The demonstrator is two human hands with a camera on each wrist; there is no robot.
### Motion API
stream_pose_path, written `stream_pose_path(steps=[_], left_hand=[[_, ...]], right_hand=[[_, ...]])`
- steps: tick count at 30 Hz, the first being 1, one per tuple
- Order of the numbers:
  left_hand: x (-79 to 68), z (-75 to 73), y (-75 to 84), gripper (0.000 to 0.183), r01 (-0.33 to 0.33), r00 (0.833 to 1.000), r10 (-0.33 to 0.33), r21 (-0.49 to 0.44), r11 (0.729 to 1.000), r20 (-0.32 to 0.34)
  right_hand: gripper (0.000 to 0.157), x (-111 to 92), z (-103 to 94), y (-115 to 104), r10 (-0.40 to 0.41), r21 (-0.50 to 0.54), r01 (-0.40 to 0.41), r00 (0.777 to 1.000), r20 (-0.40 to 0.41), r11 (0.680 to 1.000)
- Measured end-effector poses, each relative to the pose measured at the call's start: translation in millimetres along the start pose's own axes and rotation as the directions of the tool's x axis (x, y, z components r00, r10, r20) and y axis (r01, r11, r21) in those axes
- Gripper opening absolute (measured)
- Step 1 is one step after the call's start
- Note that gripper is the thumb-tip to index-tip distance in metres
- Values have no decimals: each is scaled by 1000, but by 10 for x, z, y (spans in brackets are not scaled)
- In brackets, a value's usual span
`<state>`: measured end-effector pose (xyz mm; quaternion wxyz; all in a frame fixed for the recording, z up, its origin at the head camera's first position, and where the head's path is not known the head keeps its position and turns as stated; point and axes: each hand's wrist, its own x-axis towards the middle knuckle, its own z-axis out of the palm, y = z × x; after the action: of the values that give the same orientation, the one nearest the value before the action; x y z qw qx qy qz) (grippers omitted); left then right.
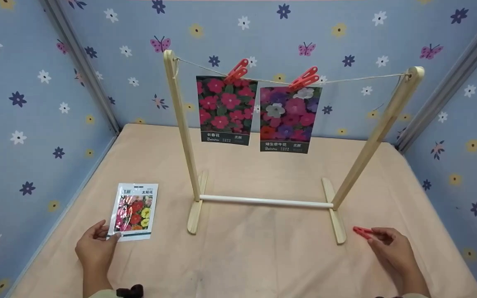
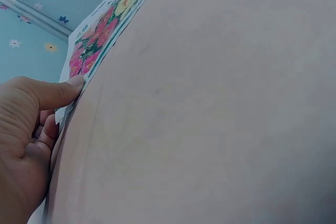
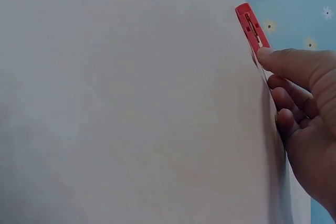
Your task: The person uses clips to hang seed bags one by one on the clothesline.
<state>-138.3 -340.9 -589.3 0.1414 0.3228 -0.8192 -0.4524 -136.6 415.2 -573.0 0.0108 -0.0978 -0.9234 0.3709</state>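
Note:
At the left of the head view my left hand (image 1: 97, 247) pinches the lower left corner of a white seed packet (image 1: 135, 211) printed with red, pink and yellow flowers. In the left wrist view the thumb (image 2: 68, 88) lies on the packet's front, other fingers behind its edge. On the right my right hand (image 1: 396, 250) holds a red clothespin (image 1: 362, 232) by one end, close to the cloth. Between the hands stands a wooden frame with a string (image 1: 358, 79). Two flower packets, one pink (image 1: 226, 109) and one mixed-colour (image 1: 289, 120), hang there from red clothespins (image 1: 304, 79).
A white crossbar (image 1: 263, 201) joins the frame's wooden feet (image 1: 338, 227). Its left post (image 1: 184, 132) and right post (image 1: 375, 145) rise from a peach cloth (image 1: 238, 256). Blue flower-patterned walls (image 1: 238, 41) enclose the back and both sides.

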Motion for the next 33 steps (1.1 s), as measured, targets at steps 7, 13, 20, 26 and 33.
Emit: stream_pose_path(steps=[7, 13, 20, 26, 33], left_hand=[[1, -9, 2, 56, -2, 1000, 2, -5, 1000, 16], [12, 4, -12, 47, 42, 999, -42, -8, 999, 16], [-12, 26, 14, 45, 17, 1000, -17, -24, 1000, -13], [-1, -11, 44, 44, 77, 997, -75, -99, 992, 22], [-12, -94, 55, 44, 138, 990, -132, -378, 915, 43]], right_hand=[[38, -24, -6, -5, 49, 92, -45, 998, -39, 995], [40, -51, -24, -5, 90, 201, -82, 995, -31, 976], [50, -105, -49, -12, 132, 335, -114, 991, -30, 935], [53, -135, -55, -27, 150, 441, -119, 988, -38, 890], [56, -166, -50, -63, 105, 575, -69, 994, -30, 815]])
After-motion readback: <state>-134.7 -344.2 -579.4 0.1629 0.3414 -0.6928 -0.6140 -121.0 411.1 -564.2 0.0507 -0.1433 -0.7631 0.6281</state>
